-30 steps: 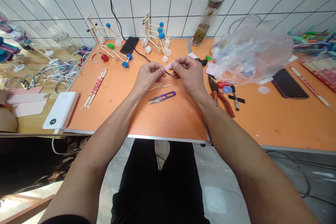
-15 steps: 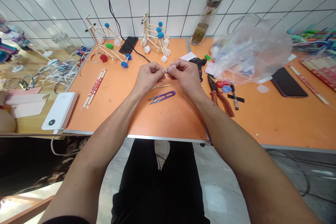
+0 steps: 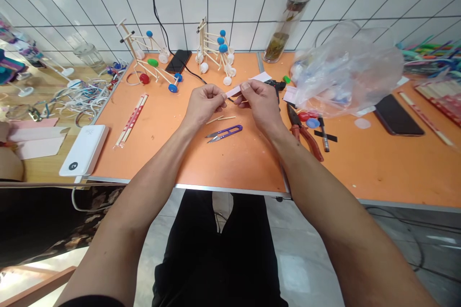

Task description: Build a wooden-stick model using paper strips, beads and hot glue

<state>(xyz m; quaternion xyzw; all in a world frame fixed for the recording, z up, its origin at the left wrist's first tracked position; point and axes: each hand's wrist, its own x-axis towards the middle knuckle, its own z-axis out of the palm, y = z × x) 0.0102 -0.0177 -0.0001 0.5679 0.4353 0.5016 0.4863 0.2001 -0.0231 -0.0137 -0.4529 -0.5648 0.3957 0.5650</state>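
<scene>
A small pale pink paper strip [image 3: 233,91] is stretched between my two hands above the orange table. My left hand [image 3: 205,105] pinches its left end. At the other end, my right hand [image 3: 260,104] has it between thumb and fingers. Below the hands lie short pieces of wooden stick [image 3: 225,117] and purple thread snips [image 3: 226,132] with their blades pointing left. Behind my right hand, a black glue gun [image 3: 276,86] is partly hidden. Red-handled pliers [image 3: 304,134] rest to the right of that hand.
Two stick models with bottle-cap wheels [image 3: 154,64] [image 3: 216,50] stand at the back. A tea bottle [image 3: 288,24], a plastic bag [image 3: 349,72] and a phone [image 3: 398,114] are on the right. Wrapped chopsticks [image 3: 132,120] and a white power bank [image 3: 83,150] lie left.
My hands have drawn slightly apart, the right one shifting right, so more of the paper strip shows between them. The view has shifted a little.
</scene>
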